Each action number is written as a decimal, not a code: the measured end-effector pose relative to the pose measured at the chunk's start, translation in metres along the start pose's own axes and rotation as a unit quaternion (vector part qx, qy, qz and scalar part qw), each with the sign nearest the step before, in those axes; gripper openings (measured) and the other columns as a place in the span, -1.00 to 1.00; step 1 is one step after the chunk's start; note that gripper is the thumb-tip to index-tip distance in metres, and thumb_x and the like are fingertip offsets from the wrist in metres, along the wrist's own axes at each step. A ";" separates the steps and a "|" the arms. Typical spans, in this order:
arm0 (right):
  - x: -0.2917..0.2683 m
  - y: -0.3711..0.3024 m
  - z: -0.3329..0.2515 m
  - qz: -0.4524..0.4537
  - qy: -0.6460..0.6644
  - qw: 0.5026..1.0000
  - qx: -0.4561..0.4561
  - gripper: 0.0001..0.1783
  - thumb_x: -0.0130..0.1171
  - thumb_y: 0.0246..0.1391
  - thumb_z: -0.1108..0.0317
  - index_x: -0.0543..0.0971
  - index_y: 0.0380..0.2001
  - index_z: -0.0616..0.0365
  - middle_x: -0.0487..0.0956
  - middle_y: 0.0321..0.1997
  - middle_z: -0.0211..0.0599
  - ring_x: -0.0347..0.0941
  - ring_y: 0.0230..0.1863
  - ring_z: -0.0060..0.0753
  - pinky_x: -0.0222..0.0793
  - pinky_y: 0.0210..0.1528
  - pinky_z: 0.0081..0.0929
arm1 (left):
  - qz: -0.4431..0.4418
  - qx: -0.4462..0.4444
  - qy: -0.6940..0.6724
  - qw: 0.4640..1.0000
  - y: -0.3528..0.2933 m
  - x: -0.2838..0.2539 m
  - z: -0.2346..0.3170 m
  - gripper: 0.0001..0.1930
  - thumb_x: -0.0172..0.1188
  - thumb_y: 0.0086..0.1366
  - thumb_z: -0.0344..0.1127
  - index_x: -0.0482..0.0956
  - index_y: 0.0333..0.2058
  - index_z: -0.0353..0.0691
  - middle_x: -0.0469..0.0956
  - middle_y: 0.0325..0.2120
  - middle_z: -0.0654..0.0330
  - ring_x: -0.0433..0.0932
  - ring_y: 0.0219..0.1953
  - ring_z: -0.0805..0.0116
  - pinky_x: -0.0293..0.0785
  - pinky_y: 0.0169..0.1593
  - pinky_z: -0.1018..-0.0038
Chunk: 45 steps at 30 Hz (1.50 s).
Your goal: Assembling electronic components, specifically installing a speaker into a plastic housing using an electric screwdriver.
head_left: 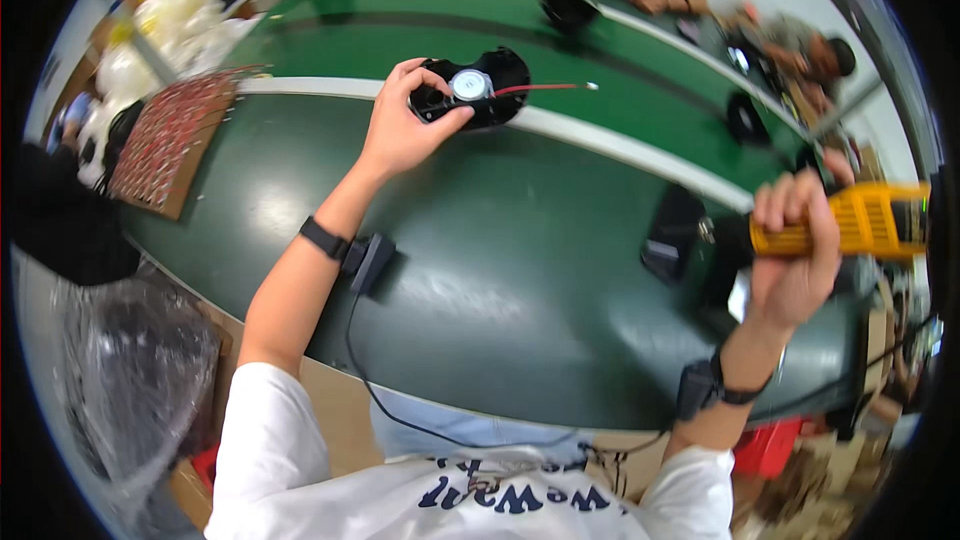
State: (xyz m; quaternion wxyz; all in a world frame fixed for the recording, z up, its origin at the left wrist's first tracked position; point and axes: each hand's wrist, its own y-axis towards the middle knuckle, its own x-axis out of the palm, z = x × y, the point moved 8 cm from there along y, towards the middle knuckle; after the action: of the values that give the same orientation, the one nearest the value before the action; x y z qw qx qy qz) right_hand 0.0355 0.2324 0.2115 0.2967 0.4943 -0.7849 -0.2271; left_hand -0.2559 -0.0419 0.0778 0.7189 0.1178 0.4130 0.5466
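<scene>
My left hand (408, 120) grips a black plastic housing (507, 90) above the white strip at the work table's far edge. A round silver speaker-like disc (469, 85) sits in the housing, with my fingers and thumb around it. From the disc a thin red wire (540, 88) runs out to the right, ending in a small white connector (592, 86). Over on the right, my raised right hand (800, 240) is closed around a yellow slotted object (862, 220) with a dark end; its exact kind is unclear. Both wrists wear black straps with small devices.
The dark green table (500, 270) lies before me, and a green conveyor belt (430, 30) runs beyond it. A black case (674, 232) rests near my right hand. At left stands a cardboard tray of small red parts (170, 145). Two people work across the belt. A cable crosses the near edge.
</scene>
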 end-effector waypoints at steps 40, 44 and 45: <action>-0.004 -0.139 0.065 -0.040 -0.667 0.693 0.270 -0.63 0.60 -0.20 0.27 0.61 -0.39 0.17 0.70 -0.42 -0.36 0.65 -0.41 -0.41 0.51 -0.31 -0.51 | -0.282 0.079 -0.221 0.930 -0.143 0.149 0.169 0.18 0.75 -0.39 -0.05 0.33 0.25 -0.32 0.37 0.04 0.00 0.34 0.09 0.01 0.44 0.07 0.22; -0.002 -0.136 0.065 -0.035 -0.678 0.693 0.244 -0.67 0.57 -0.23 0.31 0.62 -0.43 0.19 0.69 -0.45 -0.38 0.64 -0.44 -0.47 0.52 -0.31 -0.57 | -0.280 0.068 -0.227 0.930 -0.142 0.149 0.168 0.15 0.75 -0.39 -0.05 0.37 0.23 -0.31 0.35 0.02 0.00 0.34 0.08 0.04 0.44 0.08 0.23; -0.002 -0.135 0.064 -0.032 -0.678 0.695 0.237 -0.68 0.56 -0.24 0.32 0.62 -0.43 0.19 0.69 -0.46 -0.38 0.64 -0.44 -0.47 0.52 -0.31 -0.58 | -0.283 0.064 -0.227 0.930 -0.142 0.149 0.168 0.15 0.75 -0.40 -0.05 0.38 0.23 -0.30 0.34 0.02 0.00 0.35 0.08 0.05 0.44 0.08 0.24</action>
State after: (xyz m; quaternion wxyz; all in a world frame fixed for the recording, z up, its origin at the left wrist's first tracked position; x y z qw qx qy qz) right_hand 0.0789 0.1833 0.0766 -0.4499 0.2848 -0.7849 -0.3168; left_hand -0.0276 0.0842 0.0258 0.9092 0.1627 0.2894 0.2513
